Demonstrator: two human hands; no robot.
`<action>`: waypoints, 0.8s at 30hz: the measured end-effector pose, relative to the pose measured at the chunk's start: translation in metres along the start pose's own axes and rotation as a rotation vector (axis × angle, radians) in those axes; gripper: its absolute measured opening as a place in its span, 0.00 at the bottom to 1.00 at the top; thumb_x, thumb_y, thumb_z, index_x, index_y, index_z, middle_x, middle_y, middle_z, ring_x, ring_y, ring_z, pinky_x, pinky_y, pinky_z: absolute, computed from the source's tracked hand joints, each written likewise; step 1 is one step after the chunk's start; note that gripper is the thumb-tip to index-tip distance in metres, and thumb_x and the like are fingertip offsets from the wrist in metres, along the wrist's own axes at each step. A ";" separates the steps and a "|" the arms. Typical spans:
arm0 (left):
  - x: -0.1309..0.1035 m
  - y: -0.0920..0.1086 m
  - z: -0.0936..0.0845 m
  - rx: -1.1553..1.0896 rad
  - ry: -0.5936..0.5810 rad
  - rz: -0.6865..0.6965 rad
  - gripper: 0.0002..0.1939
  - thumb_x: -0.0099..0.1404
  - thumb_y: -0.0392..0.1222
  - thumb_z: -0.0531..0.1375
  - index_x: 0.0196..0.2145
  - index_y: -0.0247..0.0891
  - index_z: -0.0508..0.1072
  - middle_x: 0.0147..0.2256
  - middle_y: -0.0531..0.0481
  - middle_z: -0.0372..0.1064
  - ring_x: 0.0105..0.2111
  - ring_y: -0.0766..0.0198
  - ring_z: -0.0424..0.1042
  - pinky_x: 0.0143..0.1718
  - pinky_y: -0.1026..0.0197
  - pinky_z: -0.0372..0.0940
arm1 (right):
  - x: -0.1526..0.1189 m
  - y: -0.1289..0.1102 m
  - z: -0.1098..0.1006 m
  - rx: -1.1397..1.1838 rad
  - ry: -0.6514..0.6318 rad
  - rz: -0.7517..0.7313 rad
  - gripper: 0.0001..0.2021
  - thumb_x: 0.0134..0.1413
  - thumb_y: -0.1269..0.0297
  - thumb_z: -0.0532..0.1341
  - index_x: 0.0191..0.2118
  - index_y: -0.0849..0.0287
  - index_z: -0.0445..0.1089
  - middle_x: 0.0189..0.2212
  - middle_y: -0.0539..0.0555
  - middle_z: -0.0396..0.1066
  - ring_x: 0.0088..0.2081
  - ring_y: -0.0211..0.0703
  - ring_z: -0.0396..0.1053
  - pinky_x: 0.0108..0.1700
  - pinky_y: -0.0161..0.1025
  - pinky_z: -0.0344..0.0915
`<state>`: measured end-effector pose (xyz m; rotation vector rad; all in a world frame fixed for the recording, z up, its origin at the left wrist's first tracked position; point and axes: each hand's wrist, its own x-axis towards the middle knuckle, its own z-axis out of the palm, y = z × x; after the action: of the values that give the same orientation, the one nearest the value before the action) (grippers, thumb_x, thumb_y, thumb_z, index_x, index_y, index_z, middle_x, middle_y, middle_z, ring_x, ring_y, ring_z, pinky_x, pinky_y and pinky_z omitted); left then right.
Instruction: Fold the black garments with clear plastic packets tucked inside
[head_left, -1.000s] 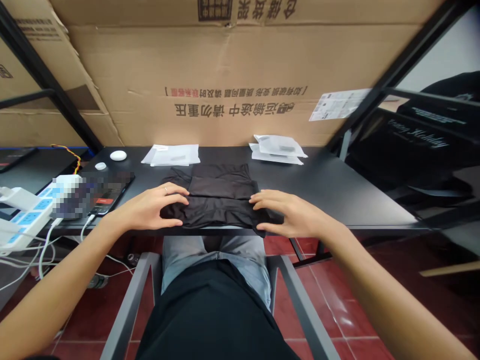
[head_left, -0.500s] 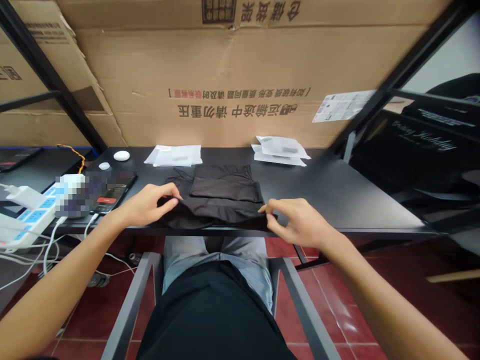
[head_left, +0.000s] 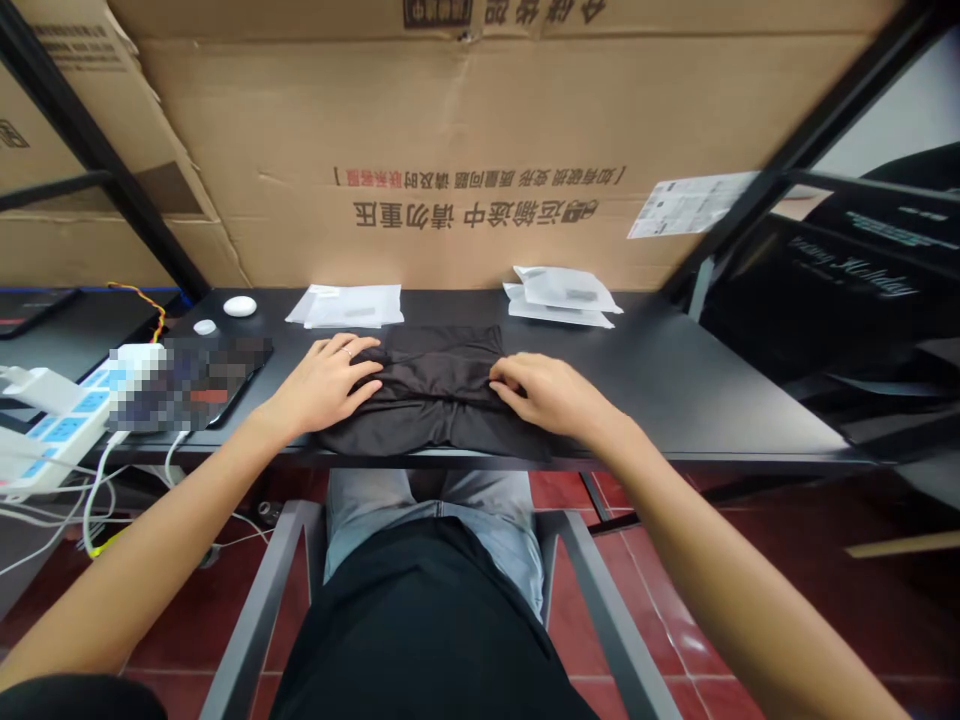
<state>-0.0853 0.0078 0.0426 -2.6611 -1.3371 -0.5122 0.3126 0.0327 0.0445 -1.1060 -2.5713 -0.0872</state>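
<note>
A piece of thin black fabric point(head_left: 442, 385), partly folded and creased, lies at the front edge of the black desk; I cannot tell what kind of item it is. On its left end rests my left hand point(head_left: 330, 382), palm down with the fingers apart, a ring on one of them. At the right side, my right hand point(head_left: 544, 392) pinches the fabric between thumb and bent fingers. The cloth's front part droops slightly at the desk edge, and its two ends are partly hidden under my hands.
White plastic packets point(head_left: 349, 306) and more packets point(head_left: 562, 295) lie along the back, before a cardboard sheet point(head_left: 465, 120). At left are a phone point(head_left: 232, 385), a white case point(head_left: 240, 306) and a power strip point(head_left: 71, 420) with cables. A black bag point(head_left: 847, 270) stands at right.
Both hands moved away from the front edge and inward, folding the front flap of black fabric back over the rest. My left hand went from a pinch to spread fingers.
</note>
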 end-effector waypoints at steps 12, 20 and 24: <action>-0.057 -0.054 -0.021 -0.127 -0.088 -0.100 0.23 0.78 0.55 0.61 0.64 0.50 0.83 0.71 0.40 0.68 0.61 0.45 0.78 0.67 0.39 0.73 | 0.031 -0.054 0.015 0.113 0.067 -0.323 0.23 0.80 0.67 0.55 0.72 0.57 0.74 0.70 0.65 0.76 0.68 0.62 0.76 0.70 0.62 0.74; -0.021 -0.019 -0.039 -0.036 0.127 -0.135 0.17 0.80 0.44 0.57 0.56 0.45 0.84 0.63 0.43 0.77 0.51 0.50 0.82 0.58 0.46 0.77 | 0.056 -0.089 0.051 0.202 -0.086 -0.335 0.26 0.83 0.60 0.53 0.75 0.67 0.69 0.75 0.72 0.68 0.76 0.66 0.67 0.78 0.70 0.64; 0.023 0.029 -0.042 -0.118 0.164 -0.044 0.18 0.80 0.40 0.55 0.56 0.46 0.84 0.70 0.47 0.72 0.58 0.49 0.81 0.64 0.43 0.76 | 0.043 -0.078 0.036 0.235 0.032 -0.286 0.20 0.80 0.65 0.55 0.67 0.58 0.77 0.67 0.66 0.78 0.70 0.63 0.75 0.76 0.69 0.67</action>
<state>-0.0595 -0.0033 0.0912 -2.6171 -1.3601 -0.8190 0.2193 0.0149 0.0312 -0.6456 -2.6118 0.1254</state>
